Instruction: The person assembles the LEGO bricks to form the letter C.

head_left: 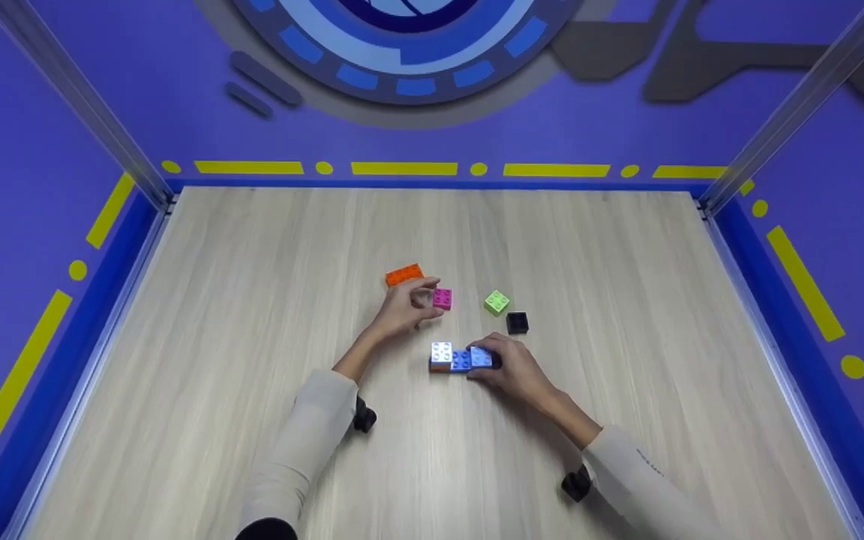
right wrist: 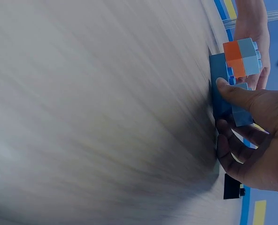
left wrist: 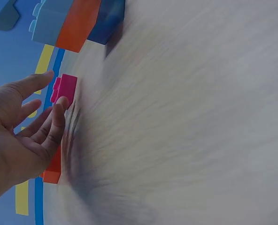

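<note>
My left hand point(head_left: 402, 306) reaches to a small pink brick point(head_left: 442, 298), thumb and forefinger spread on either side of it. In the left wrist view one fingertip overlaps the pink brick point(left wrist: 67, 89); whether it touches cannot be told. My right hand point(head_left: 514, 366) grips the right end of a brick build between thumb and fingers. This build has a long blue brick point(head_left: 460, 361) at its base, a pale blue brick point(head_left: 441, 351) on an orange brick point(right wrist: 234, 58) at its left end, and a light blue brick point(head_left: 481, 356) at its right.
An orange brick point(head_left: 403, 274) lies behind my left hand, partly covered by it. Beyond my right hand are a lime green brick point(head_left: 496, 302) and a black brick point(head_left: 517, 322). Blue panels point(head_left: 432, 142) wall in the wooden tabletop point(head_left: 252, 300) at the back and both sides.
</note>
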